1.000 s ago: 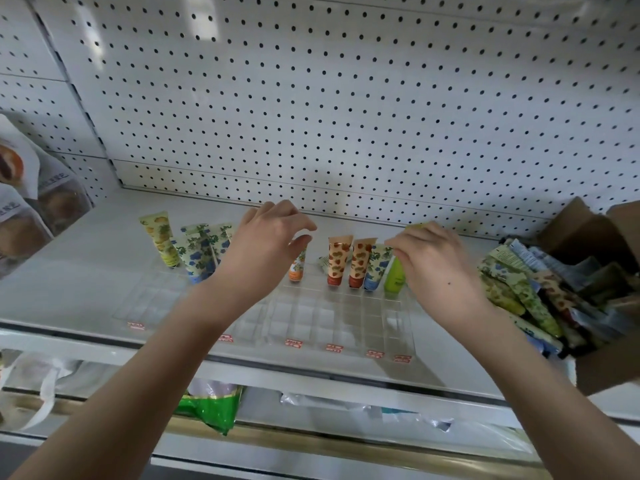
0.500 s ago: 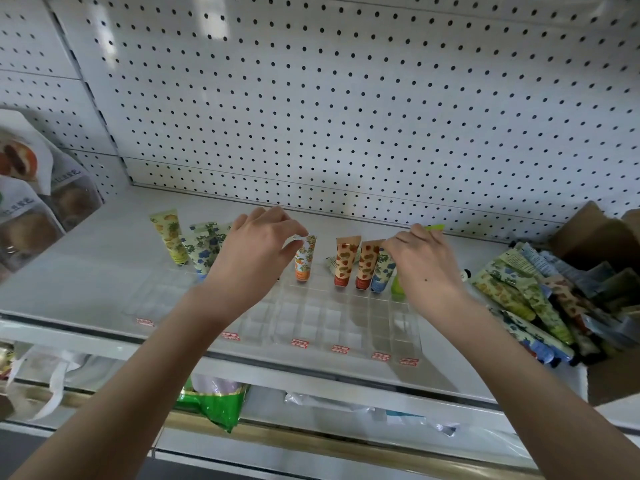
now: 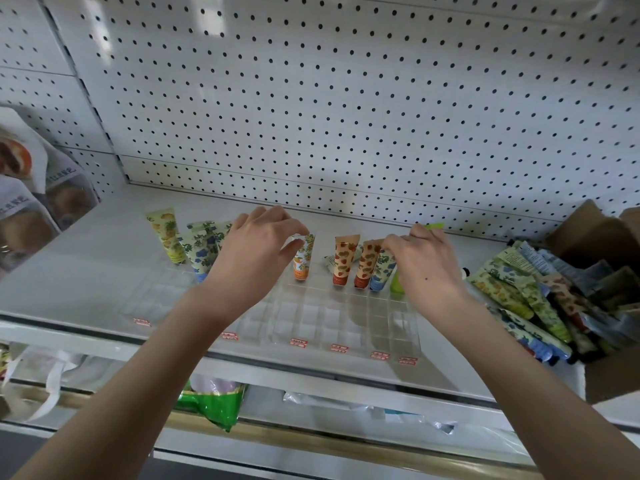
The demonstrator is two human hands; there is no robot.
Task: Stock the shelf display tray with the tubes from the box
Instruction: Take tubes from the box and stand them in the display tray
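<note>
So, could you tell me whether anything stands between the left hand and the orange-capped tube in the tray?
Nothing visible does: the left hand is right at the top of the orange-capped tube, which stands in the back row of the tray.

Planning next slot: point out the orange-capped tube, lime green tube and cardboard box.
orange-capped tube [image 3: 302, 259], head view, printed body.
lime green tube [image 3: 396, 285], head view, lower body.
cardboard box [image 3: 588, 237], head view, left flap.
</note>
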